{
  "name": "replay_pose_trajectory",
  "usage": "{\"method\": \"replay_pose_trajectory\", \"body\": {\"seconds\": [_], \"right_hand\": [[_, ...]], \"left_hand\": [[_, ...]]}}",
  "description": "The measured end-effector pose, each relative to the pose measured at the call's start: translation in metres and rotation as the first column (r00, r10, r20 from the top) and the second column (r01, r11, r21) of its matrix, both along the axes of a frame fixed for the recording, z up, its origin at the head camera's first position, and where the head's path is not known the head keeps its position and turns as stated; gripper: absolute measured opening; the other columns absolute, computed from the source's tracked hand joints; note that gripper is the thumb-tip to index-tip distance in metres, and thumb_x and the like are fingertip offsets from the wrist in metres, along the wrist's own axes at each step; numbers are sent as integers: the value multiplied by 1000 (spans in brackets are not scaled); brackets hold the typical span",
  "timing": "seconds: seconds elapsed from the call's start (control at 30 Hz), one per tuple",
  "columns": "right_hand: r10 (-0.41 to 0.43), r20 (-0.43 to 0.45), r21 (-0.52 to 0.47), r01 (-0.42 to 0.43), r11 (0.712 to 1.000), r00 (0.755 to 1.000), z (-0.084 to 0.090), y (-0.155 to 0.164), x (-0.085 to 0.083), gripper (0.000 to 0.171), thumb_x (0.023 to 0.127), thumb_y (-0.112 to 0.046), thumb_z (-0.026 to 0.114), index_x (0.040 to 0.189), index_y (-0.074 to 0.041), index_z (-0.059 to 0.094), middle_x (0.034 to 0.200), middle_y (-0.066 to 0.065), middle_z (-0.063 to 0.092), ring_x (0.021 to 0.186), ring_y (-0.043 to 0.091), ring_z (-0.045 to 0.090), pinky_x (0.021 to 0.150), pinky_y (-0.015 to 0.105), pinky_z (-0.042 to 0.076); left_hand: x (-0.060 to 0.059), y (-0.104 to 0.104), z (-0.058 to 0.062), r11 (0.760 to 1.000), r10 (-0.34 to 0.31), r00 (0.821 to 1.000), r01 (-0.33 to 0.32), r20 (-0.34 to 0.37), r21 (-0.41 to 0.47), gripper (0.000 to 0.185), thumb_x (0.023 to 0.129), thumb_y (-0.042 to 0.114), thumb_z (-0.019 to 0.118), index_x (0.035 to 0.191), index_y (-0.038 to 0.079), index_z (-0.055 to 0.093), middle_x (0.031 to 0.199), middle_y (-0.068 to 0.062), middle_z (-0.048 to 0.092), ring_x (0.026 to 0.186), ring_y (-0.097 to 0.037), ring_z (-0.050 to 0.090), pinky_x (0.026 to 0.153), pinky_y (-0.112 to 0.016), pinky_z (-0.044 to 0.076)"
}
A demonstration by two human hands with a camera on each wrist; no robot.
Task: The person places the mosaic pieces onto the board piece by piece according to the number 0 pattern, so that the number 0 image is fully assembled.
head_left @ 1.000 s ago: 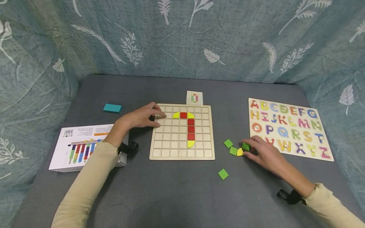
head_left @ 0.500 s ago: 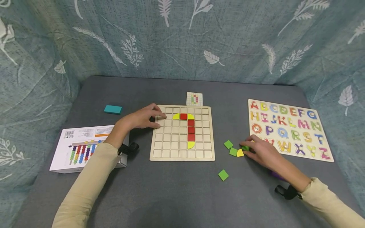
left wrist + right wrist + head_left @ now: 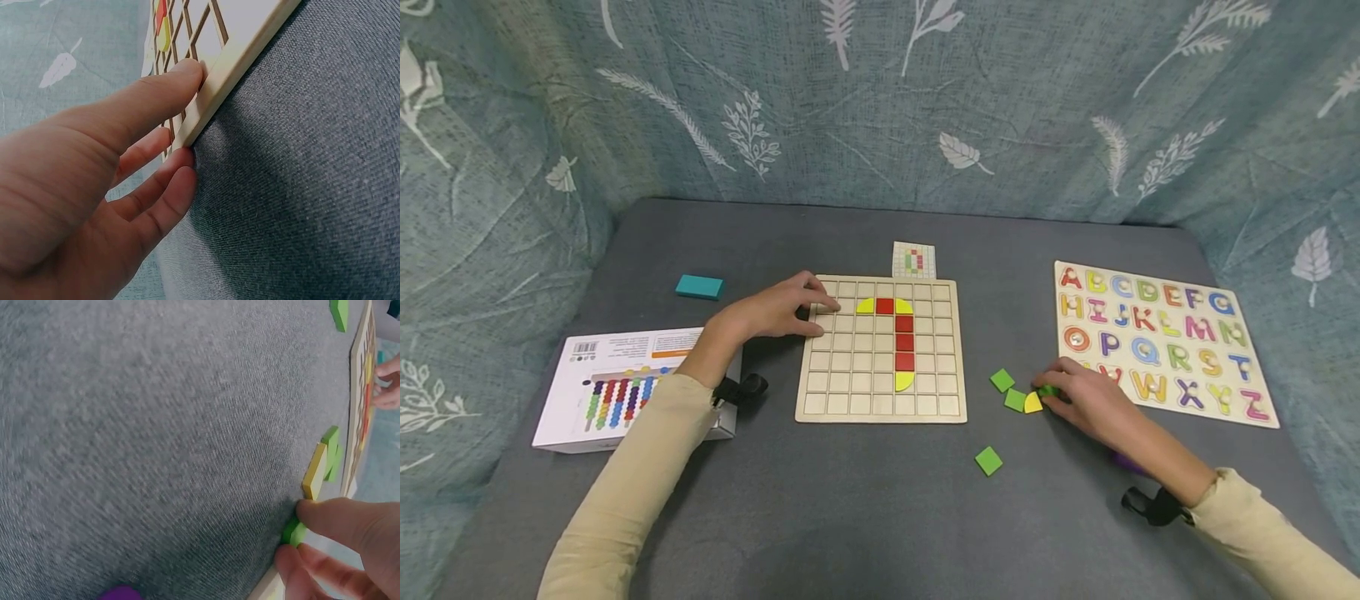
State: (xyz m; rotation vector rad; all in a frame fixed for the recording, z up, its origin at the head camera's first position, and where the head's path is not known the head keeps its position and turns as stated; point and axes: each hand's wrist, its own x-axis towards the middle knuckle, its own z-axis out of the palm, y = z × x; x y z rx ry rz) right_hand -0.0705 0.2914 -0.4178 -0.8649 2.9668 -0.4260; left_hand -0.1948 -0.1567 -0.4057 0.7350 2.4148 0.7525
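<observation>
A wooden grid board (image 3: 850,392) lies mid-table, with red squares (image 3: 904,342) and yellow quarter-round pieces (image 3: 902,381) set in it as a hooked column. My left hand (image 3: 778,310) rests on the board's left edge, fingers straight; the left wrist view shows the fingertips (image 3: 187,72) against the board's rim (image 3: 219,87). My right hand (image 3: 1086,402) pinches a green tile (image 3: 1047,390) on the cloth between thumb and finger, seen as the green tile (image 3: 294,532) in the right wrist view. Beside it lie a yellow quarter piece (image 3: 1032,403) and two green tiles (image 3: 1002,381).
An alphabet puzzle (image 3: 1157,337) sits at the right, just behind my right hand. A white box (image 3: 602,387) and a teal block (image 3: 699,287) lie at the left. A small pattern card (image 3: 914,259) is behind the board. Another green tile (image 3: 988,460) lies alone nearer me.
My right hand's fingers have closed over the green tile, hiding more of it. The left hand and board have stayed put.
</observation>
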Motion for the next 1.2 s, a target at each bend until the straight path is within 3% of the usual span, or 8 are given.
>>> {"method": "replay_pose_trajectory", "body": {"seconds": [0.3,0.6,0.73,0.93,1.2], "right_hand": [[8,-10,-4,-8,1000,1000,1,-1,0,20,77,-3,79,96,-9,74,94,5,65,79,19,64,66,36,53],[28,-50,-14,-29,999,998,21,-14,-14,18,77,-4,78,95,-9,75,92,6,64,69,14,58,58,27,47],[137,-118,-87,-147,985,984,19,-44,-22,19,77,-7,79,95,-10,75,91,4,62,65,11,56,55,22,44],[334,-161,-148,-358,922,929,9,-106,-28,18,79,-9,79,95,-11,74,92,2,63,67,9,59,57,21,48],[442,-136,-124,-458,881,887,1,-163,-42,14,84,-12,75,98,-13,73,93,1,64,75,8,62,65,19,52]], "left_hand": [[-1,0,-2,1000,-2,1000,2,4,4,46,90,14,70,134,9,59,131,-15,40,112,-32,48,93,-46,43],[-1,-4,1,1000,13,1000,-13,14,3,45,90,13,69,134,8,58,132,-16,39,118,-36,48,97,-49,44],[0,-5,1,1000,10,1000,-10,8,-11,45,90,13,69,134,8,58,132,-16,39,115,-34,48,95,-47,44],[1,-3,-3,1000,-4,1000,4,10,0,45,90,14,69,134,9,58,131,-15,40,112,-32,48,93,-46,44],[-1,-2,-1,1000,2,1000,-2,30,27,45,91,12,68,134,7,58,131,-15,39,115,-34,47,95,-47,43]]}}
